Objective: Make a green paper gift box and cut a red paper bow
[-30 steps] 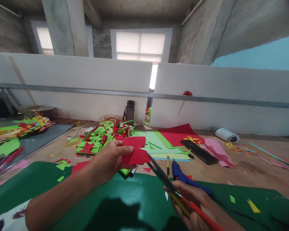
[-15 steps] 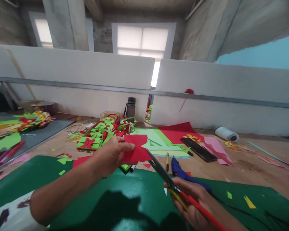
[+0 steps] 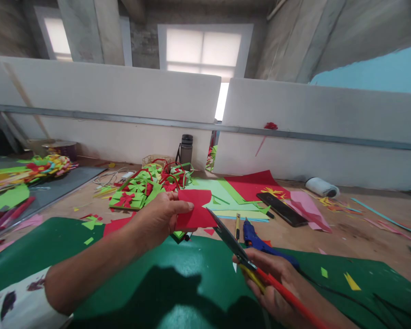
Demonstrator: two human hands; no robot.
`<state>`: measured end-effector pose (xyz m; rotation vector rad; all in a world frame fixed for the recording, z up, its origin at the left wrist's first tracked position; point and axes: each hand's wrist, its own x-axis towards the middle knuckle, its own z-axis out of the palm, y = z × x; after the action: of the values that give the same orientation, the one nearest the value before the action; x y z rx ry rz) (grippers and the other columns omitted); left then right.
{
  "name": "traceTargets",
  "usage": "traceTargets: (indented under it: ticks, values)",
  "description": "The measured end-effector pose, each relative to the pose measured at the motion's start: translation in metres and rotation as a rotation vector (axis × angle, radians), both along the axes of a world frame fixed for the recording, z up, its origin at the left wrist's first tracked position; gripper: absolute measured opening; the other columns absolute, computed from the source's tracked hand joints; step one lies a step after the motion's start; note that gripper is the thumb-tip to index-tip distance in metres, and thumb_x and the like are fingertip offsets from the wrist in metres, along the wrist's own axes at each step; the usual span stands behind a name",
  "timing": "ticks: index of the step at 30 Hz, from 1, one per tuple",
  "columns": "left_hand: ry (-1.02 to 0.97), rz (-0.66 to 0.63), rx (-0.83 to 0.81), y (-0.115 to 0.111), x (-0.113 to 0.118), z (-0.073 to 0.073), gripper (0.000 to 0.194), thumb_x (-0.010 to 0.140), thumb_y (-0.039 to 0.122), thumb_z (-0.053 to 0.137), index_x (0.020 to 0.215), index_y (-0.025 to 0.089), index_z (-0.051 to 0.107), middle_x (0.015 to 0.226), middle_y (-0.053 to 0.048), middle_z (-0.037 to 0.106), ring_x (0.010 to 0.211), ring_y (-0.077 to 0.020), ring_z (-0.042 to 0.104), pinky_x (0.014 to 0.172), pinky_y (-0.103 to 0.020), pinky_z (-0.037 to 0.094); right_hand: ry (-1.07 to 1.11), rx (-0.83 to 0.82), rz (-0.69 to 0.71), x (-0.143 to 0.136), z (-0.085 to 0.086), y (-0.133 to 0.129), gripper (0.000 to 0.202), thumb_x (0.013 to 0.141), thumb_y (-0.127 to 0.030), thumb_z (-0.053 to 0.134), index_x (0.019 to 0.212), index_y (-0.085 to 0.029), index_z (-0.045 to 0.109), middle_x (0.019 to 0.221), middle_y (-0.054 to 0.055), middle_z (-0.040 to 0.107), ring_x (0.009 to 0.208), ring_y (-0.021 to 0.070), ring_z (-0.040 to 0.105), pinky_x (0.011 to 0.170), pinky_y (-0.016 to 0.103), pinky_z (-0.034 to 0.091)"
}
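Between the thumb and fingers of my left hand (image 3: 166, 211) is a small piece of red paper (image 3: 197, 214), held up over the green mat (image 3: 130, 283). Its right edge has a notch cut into it. My right hand (image 3: 272, 283) grips scissors (image 3: 233, 242) with red and yellow handles. The blade tips touch or overlap the paper's right edge at the notch; the blades look nearly together. Behind my right hand lies a blue glue gun (image 3: 256, 240), with a yellow utility knife (image 3: 238, 226) beside it.
Green and red paper pieces (image 3: 133, 187) pile up at the back left, before a dark bottle (image 3: 186, 151). Coloured sheets (image 3: 250, 185) and a black phone (image 3: 282, 209) lie at the back right. A white roll (image 3: 322, 187) rests near the wall. Scraps dot the mat.
The view has tipped down slightly, so the background sits a little higher. The scissors stay at the red paper's right edge, and both hands keep their hold.
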<state>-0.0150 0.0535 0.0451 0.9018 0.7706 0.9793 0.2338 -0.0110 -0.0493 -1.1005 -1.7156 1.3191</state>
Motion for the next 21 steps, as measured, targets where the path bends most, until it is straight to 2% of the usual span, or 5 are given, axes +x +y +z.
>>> traceTargets:
  ticks: [7,12,16,21]
  values:
    - [0.002,0.022,-0.012,0.000,0.001,-0.002,0.019,0.067,0.002,0.064,0.079,0.011,0.054,0.067,-0.006,0.067,0.055,-0.0167,0.066,0.056,-0.028,0.056,-0.054,0.012,0.018,-0.004,0.009,-0.001,0.063,0.071,-0.069,0.053,0.107,-0.019,0.059,0.064,-0.001,0.047,0.060,0.0135,0.048,0.055,0.023,0.044]
    - [0.020,0.040,-0.024,-0.001,0.003,0.000,0.023,0.064,0.002,0.067,0.076,0.013,0.051,0.065,-0.005,0.066,0.053,-0.0177,0.065,0.054,-0.029,0.055,-0.074,0.019,0.024,-0.005,0.015,-0.005,0.065,0.073,-0.070,0.049,0.112,-0.019,0.057,0.064,0.000,0.048,0.062,0.0150,0.049,0.057,0.024,0.046]
    - [0.024,0.060,-0.021,-0.002,0.004,0.001,0.023,0.064,0.001,0.066,0.071,0.014,0.049,0.061,-0.004,0.065,0.051,-0.0164,0.065,0.053,-0.027,0.055,-0.099,0.015,-0.045,-0.006,0.020,-0.009,0.066,0.073,-0.069,0.050,0.114,-0.019,0.057,0.068,0.003,0.053,0.064,0.0173,0.051,0.058,0.026,0.047]
    - [0.032,0.069,-0.021,-0.003,0.005,0.001,0.023,0.062,0.001,0.068,0.068,0.014,0.049,0.057,-0.003,0.064,0.049,-0.0154,0.064,0.050,-0.025,0.054,-0.135,0.024,-0.018,-0.008,0.024,-0.007,0.070,0.068,-0.073,0.050,0.113,-0.020,0.058,0.067,0.003,0.054,0.072,0.0211,0.055,0.064,0.028,0.050]
